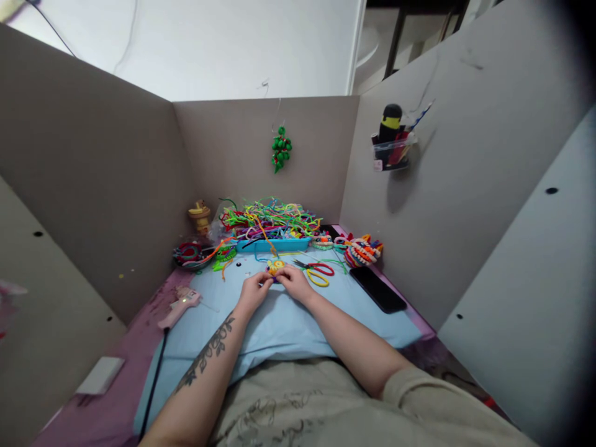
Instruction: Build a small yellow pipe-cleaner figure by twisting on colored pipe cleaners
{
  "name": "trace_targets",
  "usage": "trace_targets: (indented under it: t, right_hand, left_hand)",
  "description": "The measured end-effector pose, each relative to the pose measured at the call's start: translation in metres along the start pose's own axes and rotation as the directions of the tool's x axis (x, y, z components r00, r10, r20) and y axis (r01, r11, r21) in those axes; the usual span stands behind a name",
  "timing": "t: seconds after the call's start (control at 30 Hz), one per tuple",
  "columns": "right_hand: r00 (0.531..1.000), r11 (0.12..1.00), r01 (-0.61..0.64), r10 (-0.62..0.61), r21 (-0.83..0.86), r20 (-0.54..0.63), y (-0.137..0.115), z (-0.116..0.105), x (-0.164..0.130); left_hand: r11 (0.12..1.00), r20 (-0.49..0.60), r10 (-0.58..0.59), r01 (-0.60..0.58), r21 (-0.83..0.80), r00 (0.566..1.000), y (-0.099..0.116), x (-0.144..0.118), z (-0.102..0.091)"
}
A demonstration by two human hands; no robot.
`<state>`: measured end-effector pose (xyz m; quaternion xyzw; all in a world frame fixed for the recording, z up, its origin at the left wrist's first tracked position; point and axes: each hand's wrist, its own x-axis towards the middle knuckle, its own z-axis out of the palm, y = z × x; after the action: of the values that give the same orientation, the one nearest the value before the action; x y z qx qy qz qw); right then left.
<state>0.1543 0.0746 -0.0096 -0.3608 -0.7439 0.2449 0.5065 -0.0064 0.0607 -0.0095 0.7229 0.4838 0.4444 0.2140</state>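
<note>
The yellow-and-purple piece [276, 266] is pinched, apparently, by the left hand [254, 292] and right hand [295, 284] (fingertips nearly closed, partly hidden); it could be bent by uneven squeezing.

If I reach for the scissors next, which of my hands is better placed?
Probably your right hand: the scissors lie close by, on its side. Your left hand is farther off, with the right in between. Both hands hold the small yellow-and-purple piece.
</note>
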Motion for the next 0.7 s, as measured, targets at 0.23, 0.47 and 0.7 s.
trace_targets:
  t: [0.23,0.47,0.7]
  right_hand:
    - [0.999,1.0,-0.021,0.021,0.0,0.029,0.0002,0.0005,0.0008]
    - [0.998,0.999,-0.046,0.046,-0.014,0.039,0.0016,0.0047,-0.0014]
    - [0.997,0.998,-0.056,0.057,-0.028,0.044,0.0015,0.0067,-0.0019]
  left_hand:
    - [0.999,0.0,0.042,-0.042,-0.023,0.999,-0.0029,-0.0015,0.0005]
    - [0.999,0.019,0.047,-0.047,0.011,0.999,-0.003,-0.0001,0.0003]
    - [0.998,0.036,0.061,-0.061,0.0,0.997,-0.0067,0.0006,0.001]
